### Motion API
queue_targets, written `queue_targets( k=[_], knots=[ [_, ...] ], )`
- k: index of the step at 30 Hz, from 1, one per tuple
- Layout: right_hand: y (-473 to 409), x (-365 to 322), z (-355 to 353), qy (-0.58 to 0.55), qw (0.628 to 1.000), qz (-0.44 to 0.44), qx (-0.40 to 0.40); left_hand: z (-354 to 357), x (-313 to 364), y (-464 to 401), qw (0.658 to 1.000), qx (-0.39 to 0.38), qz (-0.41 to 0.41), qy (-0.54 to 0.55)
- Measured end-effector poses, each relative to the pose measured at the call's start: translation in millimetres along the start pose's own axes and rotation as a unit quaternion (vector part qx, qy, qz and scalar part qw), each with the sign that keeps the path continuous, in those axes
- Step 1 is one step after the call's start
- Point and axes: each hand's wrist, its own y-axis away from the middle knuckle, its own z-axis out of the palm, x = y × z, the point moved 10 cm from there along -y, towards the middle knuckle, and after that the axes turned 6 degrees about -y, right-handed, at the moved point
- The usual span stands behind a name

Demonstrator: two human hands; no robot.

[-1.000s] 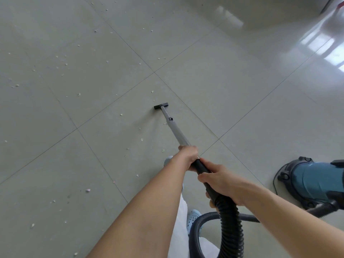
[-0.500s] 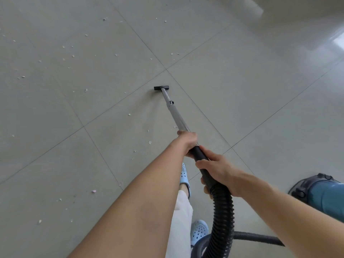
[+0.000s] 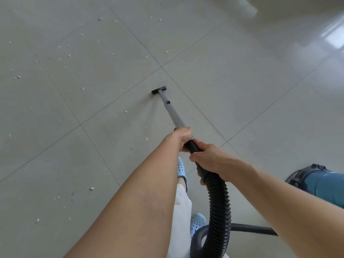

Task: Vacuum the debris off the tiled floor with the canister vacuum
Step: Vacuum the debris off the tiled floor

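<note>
Gripping long silver metal vacuum wand point(image 3: 174, 114) | left hand point(image 3: 183, 136) fingers wrapped on tube, right hand point(image 3: 208, 159) clamped on black cuff | stiff, light; ribbed hose point(image 3: 218, 205) floppy, drags.

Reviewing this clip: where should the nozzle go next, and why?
Probably sweep the nozzle left and slightly back toward the chip nearest it; the tiles to its right look bare. Both hands, left hand and right hand, already have a grip on the wand.
</note>
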Motion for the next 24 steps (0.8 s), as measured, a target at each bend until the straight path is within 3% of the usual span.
queue_targets(
  k=[13, 24],
  knots=[
    [76.8, 165.8, 34.5, -0.055, 0.998, -0.001, 0.011, 89.9, -139.6, 75.8, 0.999, -0.026, 0.004, -0.044],
    [110.0, 219.5, 70.7, -0.164, 0.986, 0.014, 0.008, 100.3, -192.4, 103.7, 0.996, -0.022, 0.007, -0.083]
  ],
)
